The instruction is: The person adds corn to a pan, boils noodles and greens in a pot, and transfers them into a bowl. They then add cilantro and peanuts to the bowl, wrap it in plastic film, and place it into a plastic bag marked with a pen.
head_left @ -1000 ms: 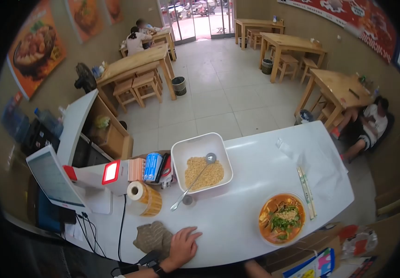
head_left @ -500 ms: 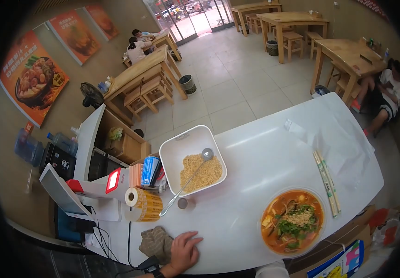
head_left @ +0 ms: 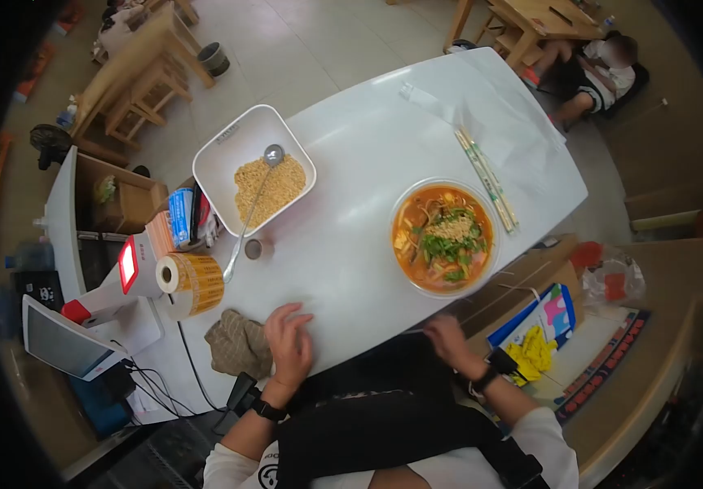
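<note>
My left hand (head_left: 288, 341) hovers by the front edge of the white counter (head_left: 359, 310), fingers apart and empty, just right of a crumpled brown cloth (head_left: 238, 344). Off the counter's front edge, below the bowl of red soup (head_left: 442, 238), is my right hand (head_left: 447, 337); its fingers are partly hidden and blurred. The soup carries green herbs and chopped nuts. Behind the cloth stand a roll of yellow labels (head_left: 196, 284) and a small cup (head_left: 253, 249). A white tub (head_left: 207, 160) holds crushed nuts (head_left: 282, 186) and a long metal spoon (head_left: 274, 155).
Wrapped chopsticks (head_left: 487, 179) and clear plastic (head_left: 429, 99) lie on the counter. A payment terminal (head_left: 129, 265) and screen (head_left: 70, 341) stand left. Yellow gloves (head_left: 533, 354) rest on packaging at the lower right. Another person (head_left: 600, 73) sits at the upper right.
The view has tilted down and shifted right. My right hand has come into view. My left hand has lifted from the counter beside the cloth, its fingers pointing more upward.
</note>
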Demonstrator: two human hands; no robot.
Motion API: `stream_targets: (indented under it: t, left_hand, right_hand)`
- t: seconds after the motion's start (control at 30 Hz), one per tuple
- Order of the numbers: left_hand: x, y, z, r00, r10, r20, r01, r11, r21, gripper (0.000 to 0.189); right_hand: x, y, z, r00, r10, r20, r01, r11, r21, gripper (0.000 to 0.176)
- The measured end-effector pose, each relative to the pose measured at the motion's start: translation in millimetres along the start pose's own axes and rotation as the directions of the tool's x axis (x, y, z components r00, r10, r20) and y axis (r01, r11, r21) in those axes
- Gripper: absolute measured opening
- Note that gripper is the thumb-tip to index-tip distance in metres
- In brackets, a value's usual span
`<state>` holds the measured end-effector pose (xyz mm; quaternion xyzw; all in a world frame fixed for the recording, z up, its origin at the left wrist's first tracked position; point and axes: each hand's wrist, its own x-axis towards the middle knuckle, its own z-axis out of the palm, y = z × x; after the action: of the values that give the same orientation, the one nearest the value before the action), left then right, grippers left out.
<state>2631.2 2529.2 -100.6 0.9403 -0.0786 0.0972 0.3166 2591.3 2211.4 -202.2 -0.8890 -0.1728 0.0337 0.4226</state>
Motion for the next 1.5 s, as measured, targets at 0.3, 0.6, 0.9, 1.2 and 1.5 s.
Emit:
stream_targets:
  t: [0.3,0.6,0.9,1.2,1.5]
  left_hand:
    - [59,116,24,0.83,0.237,0.504,0.288,0.593,-0.752,0.039]
    - [71,128,59,0.899,-0.333,0.284,0.425,0.506,-0.751,0.04]
    - [93,128,57,0.823,-0.539,0.179,0.492,0.519,-0.699,0.022]
    - [91,109,68,0.681,-0.562,0.469,0.664,0.204,-0.719,0.015]
    - [80,107,68,0.653,-0.551,0.52,0.615,-0.015,-0.789,0.018]
  right_hand:
    - [50,-41,-167,0.878,0.459,-0.138,-0.248,0.682,0.688,0.014]
    - [129,-5,-165,0.902,0.408,-0.141,-0.208,0.697,0.686,0.015]
    - [172,-3,-167,0.931,0.363,-0.04,-0.245,0.703,0.668,0.013]
    - [181,-4,-175,0.862,0.418,0.287,-0.449,0.369,0.814,0.018]
    - [158,-11,-153,0.838,0.483,0.253,-0.45,0.352,0.82,0.015]
